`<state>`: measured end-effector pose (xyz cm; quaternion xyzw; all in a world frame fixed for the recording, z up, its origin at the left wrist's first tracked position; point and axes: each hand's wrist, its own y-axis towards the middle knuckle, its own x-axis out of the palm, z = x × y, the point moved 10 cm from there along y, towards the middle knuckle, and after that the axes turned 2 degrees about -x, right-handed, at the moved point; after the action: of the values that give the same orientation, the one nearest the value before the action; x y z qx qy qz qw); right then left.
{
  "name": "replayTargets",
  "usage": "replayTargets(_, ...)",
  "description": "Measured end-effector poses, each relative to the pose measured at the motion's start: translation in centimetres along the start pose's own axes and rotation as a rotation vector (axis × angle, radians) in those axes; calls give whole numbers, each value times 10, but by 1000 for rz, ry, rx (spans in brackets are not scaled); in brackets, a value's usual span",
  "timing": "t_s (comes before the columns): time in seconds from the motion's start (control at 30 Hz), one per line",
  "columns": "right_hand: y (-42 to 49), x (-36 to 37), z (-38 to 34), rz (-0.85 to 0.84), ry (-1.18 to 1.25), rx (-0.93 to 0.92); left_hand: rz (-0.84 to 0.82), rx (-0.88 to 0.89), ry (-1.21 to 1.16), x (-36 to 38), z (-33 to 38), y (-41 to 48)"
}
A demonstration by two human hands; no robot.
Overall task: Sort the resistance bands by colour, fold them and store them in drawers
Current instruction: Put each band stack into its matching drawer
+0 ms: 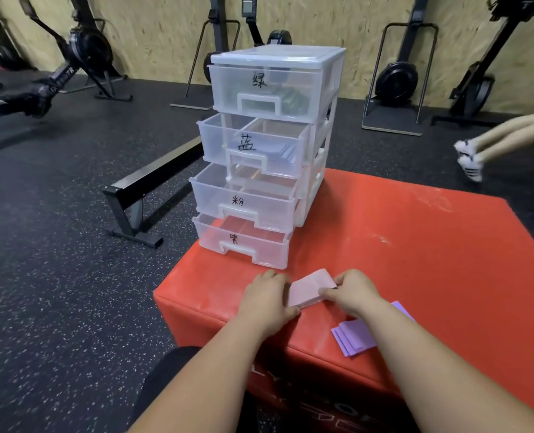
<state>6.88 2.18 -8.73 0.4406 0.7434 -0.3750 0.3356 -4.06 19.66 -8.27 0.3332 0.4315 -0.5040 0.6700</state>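
A folded pink resistance band lies on the red box in front of a clear four-drawer unit. My left hand presses on the band's left edge and my right hand pinches its right edge. A folded purple band lies to the right, partly hidden under my right forearm. The top drawer is closed with green bands inside. The three lower drawers stand pulled out; the second one holds a pale band.
Black rubber gym floor surrounds the box. A black metal frame lies left of the drawers. Rowing machines stand along the wooden back wall. Another person's legs and shoes are at the far right.
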Motion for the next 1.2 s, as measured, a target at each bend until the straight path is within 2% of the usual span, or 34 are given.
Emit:
replayTargets(0.1,-4,-5,-3,9,111,2,-23,-9,-68,2,-3,1)
replayTargets(0.23,-13,-8,-18,42,221,-119,16,-39,-204,-3,-5,-1)
replayTargets(0.5,-45,-37,-62,-63,582,-364,69,-19,-717,-34,12,-9)
replayTargets(0.7,-55,-70,-72,-9,858,-373,96,36,-904,-68,35,-10)
replayTargets(0.83,-54,-76,-87,-31,1031,-382,126,38,-997,-96,48,-7)
replayTargets(0.97,-56,-80,-116,-106,1015,-463,239,24,-1107,-132,50,-3)
replayTargets(1.2,-48,-114,-183,-68,818,-600,450,-28,-1333,-170,17,7)
